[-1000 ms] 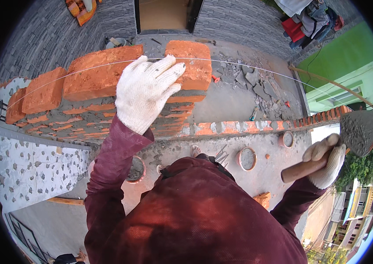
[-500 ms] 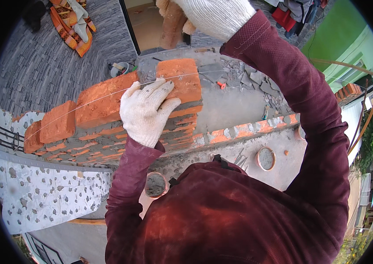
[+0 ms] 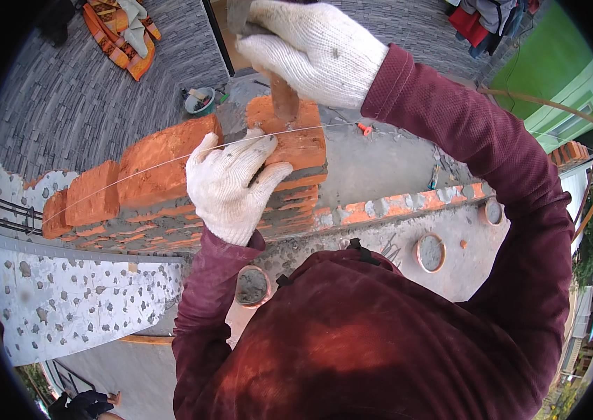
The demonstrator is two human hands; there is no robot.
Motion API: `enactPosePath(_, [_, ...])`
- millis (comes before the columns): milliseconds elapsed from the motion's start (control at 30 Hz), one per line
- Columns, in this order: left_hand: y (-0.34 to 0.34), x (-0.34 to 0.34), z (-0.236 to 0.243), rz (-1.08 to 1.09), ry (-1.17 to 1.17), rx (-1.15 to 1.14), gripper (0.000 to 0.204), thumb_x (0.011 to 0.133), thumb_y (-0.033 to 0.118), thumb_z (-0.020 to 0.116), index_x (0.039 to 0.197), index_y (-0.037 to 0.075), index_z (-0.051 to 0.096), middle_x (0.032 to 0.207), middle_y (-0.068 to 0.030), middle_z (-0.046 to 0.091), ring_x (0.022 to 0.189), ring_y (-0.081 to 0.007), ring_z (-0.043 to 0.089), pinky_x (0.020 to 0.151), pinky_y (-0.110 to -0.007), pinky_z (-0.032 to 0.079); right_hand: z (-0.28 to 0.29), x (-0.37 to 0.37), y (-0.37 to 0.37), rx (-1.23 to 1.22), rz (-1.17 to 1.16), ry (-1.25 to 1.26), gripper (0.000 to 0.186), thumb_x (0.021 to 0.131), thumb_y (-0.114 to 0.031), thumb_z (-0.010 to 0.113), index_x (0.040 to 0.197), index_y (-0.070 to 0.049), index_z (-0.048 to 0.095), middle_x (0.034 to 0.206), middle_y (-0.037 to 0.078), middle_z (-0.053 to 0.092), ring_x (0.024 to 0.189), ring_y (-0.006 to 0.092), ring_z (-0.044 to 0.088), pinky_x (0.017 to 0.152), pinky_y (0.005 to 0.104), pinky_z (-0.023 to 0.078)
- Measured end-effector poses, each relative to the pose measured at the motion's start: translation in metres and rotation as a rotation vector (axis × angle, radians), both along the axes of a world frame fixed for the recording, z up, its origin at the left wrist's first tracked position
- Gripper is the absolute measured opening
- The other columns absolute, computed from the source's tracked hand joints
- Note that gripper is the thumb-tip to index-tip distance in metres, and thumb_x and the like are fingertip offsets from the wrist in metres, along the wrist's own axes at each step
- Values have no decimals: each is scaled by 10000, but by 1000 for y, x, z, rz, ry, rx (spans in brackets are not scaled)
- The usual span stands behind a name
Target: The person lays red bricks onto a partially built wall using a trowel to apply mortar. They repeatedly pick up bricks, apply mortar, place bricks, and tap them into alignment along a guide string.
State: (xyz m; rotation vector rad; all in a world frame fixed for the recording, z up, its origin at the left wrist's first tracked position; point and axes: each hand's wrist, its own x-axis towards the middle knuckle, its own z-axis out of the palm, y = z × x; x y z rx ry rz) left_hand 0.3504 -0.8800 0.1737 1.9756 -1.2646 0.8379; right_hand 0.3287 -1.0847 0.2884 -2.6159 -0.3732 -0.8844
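Note:
My left hand [image 3: 230, 183], in a white knit glove, lies flat against the near side of the end brick [image 3: 303, 143] on the top course of a red brick wall [image 3: 142, 182]. A thin taut string line [image 3: 135, 170] runs along the top bricks and over that hand. My right hand [image 3: 310, 49], also gloved, is raised over the same brick and grips a trowel [image 3: 279, 94]. Its wooden handle end points down at the brick's top, and a bit of grey blade shows above the glove.
Grey mortar beds the courses. A concrete ledge [image 3: 394, 238] below holds round mortar-filled pipe openings [image 3: 429, 252]. A small bowl [image 3: 200, 101] and an orange cloth [image 3: 125, 35] lie on the paving beyond. A white speckled surface [image 3: 65, 294] lies left, a green wall [image 3: 555, 70] right.
My right hand swung from low on the right, carrying a mortar-loaded trowel, up and over the wall to above the end brick. My left hand stayed on that brick.

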Motion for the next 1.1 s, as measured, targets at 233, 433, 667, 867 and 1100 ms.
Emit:
enactPosePath(233, [1,1,0,15,-49,-7,328,780,377,831,1006,141,797,1035,-34,790,856,-191,719,1039,-422,446,37,-14,3,315,263,-62,214,1021,-174,563,1067,34,586,812,198,645,738,326,686,679,405,532])
enactPosePath(433, [5,1,-2,26,-26,27,391,730,367,875,1023,117,805,1038,-51,792,913,-206,734,1062,-431,447,30,-13,2,206,115,202,236,1014,-198,562,1078,28,583,797,179,634,710,269,676,667,390,535])
enactPosePath(667, [0,3,-1,-29,-62,-15,350,762,364,847,1014,126,800,1041,-47,791,905,-202,731,1037,-432,459,13,-6,-8,124,201,59,221,1035,-188,530,1081,18,593,849,191,660,773,303,693,714,423,549])
enactPosePath(867, [11,7,-3,10,-69,15,351,776,373,823,1026,129,790,1052,-39,785,877,-193,717,1020,-440,469,40,-17,16,338,187,32,236,1043,-204,532,1051,9,633,828,109,683,717,195,677,648,349,523])
enactPosePath(1100, [6,6,-7,9,-64,4,388,748,395,841,1021,124,792,1022,-38,791,962,-179,733,1033,-426,470,11,-6,-9,148,64,259,354,1087,-354,515,1142,-38,666,926,135,738,817,239,750,720,349,610])
